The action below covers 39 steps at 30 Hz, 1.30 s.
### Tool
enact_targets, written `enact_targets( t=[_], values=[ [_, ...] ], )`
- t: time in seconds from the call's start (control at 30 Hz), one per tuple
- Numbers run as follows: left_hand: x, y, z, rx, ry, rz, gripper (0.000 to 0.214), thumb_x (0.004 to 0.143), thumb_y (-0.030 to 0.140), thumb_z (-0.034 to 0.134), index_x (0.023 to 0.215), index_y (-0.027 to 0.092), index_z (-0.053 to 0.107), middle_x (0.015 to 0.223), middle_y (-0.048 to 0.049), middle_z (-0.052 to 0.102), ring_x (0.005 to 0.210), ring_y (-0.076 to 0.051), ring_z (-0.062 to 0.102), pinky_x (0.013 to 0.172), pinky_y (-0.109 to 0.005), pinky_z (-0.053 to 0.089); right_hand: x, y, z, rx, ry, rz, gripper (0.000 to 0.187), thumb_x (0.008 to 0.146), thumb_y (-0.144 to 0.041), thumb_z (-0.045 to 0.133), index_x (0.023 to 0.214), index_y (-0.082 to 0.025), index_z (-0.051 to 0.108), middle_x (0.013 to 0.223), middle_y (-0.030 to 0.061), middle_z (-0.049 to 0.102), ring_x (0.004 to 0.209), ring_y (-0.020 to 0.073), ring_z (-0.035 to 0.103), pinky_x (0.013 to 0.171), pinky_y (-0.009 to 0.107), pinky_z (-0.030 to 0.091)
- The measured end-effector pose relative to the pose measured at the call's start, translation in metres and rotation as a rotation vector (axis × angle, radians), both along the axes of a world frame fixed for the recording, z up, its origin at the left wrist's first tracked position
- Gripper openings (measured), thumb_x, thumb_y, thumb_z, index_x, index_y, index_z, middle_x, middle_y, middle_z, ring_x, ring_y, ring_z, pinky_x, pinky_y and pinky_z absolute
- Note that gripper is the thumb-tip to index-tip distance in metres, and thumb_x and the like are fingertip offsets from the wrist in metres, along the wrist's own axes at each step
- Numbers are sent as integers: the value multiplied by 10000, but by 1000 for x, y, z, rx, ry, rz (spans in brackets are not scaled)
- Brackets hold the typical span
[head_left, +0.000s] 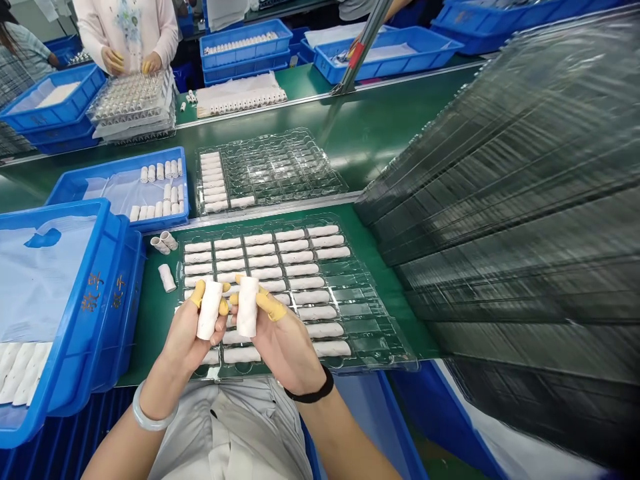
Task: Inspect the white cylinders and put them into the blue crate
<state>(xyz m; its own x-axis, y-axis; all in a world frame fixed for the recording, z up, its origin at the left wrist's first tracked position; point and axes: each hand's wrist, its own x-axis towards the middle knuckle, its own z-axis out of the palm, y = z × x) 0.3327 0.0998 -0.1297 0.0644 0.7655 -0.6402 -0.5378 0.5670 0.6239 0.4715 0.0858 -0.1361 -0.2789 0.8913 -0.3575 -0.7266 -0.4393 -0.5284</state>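
Note:
My left hand (193,333) grips a white tube (209,311) with a wavy side, held nearly upright between fingers in yellow finger cots. A similar white tube (247,307) stands in my right hand (283,340), its fingers closed round it. Both hands hover over a clear plastic tray (365,310), and the two tubes are a small gap apart. Rows of white tubes lie flat in the tray's slots, with bare slots on its right side. Three loose tubes, one of them a white tube (167,278), rest on the green table left of the tray.
Stacked blue bins (107,267) stand at the left, the top one holding white tubes. Behind are a blue bin (185,180) and a second clear tray (280,160), partly filled. A tall stack of trays (525,180) rises at the right. Across the bench a person (127,33) handles stacked trays.

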Motion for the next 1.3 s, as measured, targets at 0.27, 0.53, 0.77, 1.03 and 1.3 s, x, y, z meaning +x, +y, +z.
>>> enact_targets(
  t=[0.27,0.53,0.77,1.03,1.3],
  values=[
    [14,5,1,-15,-9,6,373,1029,314,383,889,80,638,595,-50,575,411,-82,475,325,-141,335,9,0,-7,-34,40,-42,358,704,-366,879,940,-189,674,765,-8,645,724,125,589,728,262,502],
    [31,19,-25,16,53,-126,267,955,328,569,938,73,648,774,-89,638,604,-130,593,554,-233,519,29,-1,-32,-45,-29,-153,314,730,-369,816,953,-188,687,843,1,669,761,135,597,744,268,498],
    [69,61,-48,419,418,-674,195,860,275,610,952,119,684,791,-64,638,702,-162,602,754,-308,526,110,3,-94,251,-1026,-264,385,903,-401,593,1235,-209,621,1192,86,681,1055,217,620,970,390,488],
    [184,111,-97,893,659,-839,276,817,106,569,1063,123,694,1173,-188,663,1226,-336,542,1128,-498,358,191,24,-133,512,-1710,-286,412,825,-112,443,1137,-197,698,1182,140,693,1211,296,573,1148,575,304],
    [184,108,-119,1093,766,-1011,530,866,-1,389,1363,93,546,1549,-213,438,1539,-287,234,1258,-556,59,199,30,-158,577,-1859,-254,500,960,-195,323,1416,-134,520,1503,191,452,1495,282,326,1198,548,341]
  ],
)
